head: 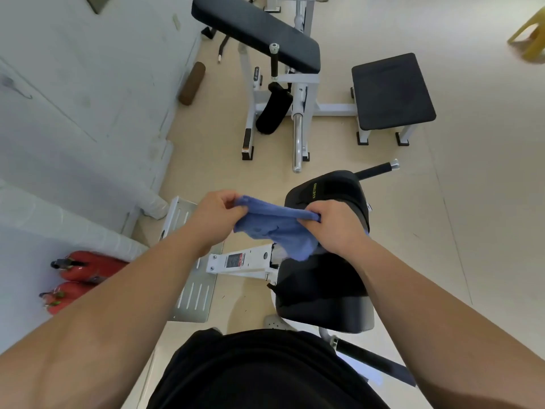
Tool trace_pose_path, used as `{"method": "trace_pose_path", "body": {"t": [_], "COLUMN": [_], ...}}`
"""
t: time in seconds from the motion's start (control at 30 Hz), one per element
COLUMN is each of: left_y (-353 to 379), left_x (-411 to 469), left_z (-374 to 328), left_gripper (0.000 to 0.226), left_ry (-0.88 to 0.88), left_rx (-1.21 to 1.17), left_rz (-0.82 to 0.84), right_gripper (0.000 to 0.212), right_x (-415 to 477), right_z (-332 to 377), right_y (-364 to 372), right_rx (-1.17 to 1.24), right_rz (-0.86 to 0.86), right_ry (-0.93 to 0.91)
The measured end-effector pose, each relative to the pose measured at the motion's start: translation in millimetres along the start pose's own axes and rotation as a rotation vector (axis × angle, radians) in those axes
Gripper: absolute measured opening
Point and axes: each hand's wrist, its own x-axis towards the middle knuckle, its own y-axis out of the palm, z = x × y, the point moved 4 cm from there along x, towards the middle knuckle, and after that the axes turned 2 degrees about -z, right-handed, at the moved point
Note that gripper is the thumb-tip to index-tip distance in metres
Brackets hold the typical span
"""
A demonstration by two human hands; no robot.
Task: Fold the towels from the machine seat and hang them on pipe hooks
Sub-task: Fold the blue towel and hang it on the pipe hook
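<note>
A blue towel is stretched between both hands in mid-air, above the floor and the front of a black machine seat. My left hand pinches the towel's left end. My right hand grips its right end, and the cloth bunches and hangs down below that hand. The seat's black back pad lies just behind my right hand. No other towel shows on the seat. A thin wire hook hangs on the white wall at the far left.
A white wall runs along the left, with two red fire extinguishers on the floor at its base. A perforated metal footplate lies left of the seat. Ahead stand a black padded bench, a square black stool and a brown roller.
</note>
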Motion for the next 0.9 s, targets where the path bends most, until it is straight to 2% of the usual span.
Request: {"method": "trace_pose_path", "body": {"t": [0.07,0.17,0.23,0.3,0.4,0.57,0.67,0.87,0.9], "left_y": [-4,5,11,6,-24,-99,-153,-247,-258], "left_x": [-5,-12,-18,-22,-29,-49,-69,-123,-135], "left_z": [3,1,-5,-8,1,43,76,148,157], "left_gripper": [0.023,0.043,0.031,0.014,0.015,0.019,0.02,0.006,0.012], "left_ry": [-0.047,-0.042,0.027,0.112,0.108,0.002,-0.04,-0.163,-0.183], "left_rx": [0.076,0.026,0.024,0.021,-0.039,-0.043,-0.06,0.207,0.232], "left_rz": [0.093,0.269,0.322,0.225,0.009,-0.25,-0.393,-0.44,-0.44], "right_gripper": [0.016,0.016,0.014,0.01,0.006,0.028,0.033,0.024,0.025], "right_x": [-1,-4,-6,-4,1,8,11,-1,-5], "right_z": [19,53,68,79,91,107,134,237,255], "right_y": [-6,-10,-12,-12,-6,37,63,115,127], "right_rx": [-0.001,0.043,0.099,0.14,0.151,-0.059,-0.173,-0.151,-0.138], "right_rz": [-0.012,0.021,-0.013,-0.042,-0.03,0.143,0.153,0.123,0.137], "right_ry": [-0.111,-0.263,-0.308,-0.299,-0.235,-0.199,-0.184,-0.283,-0.303]}}
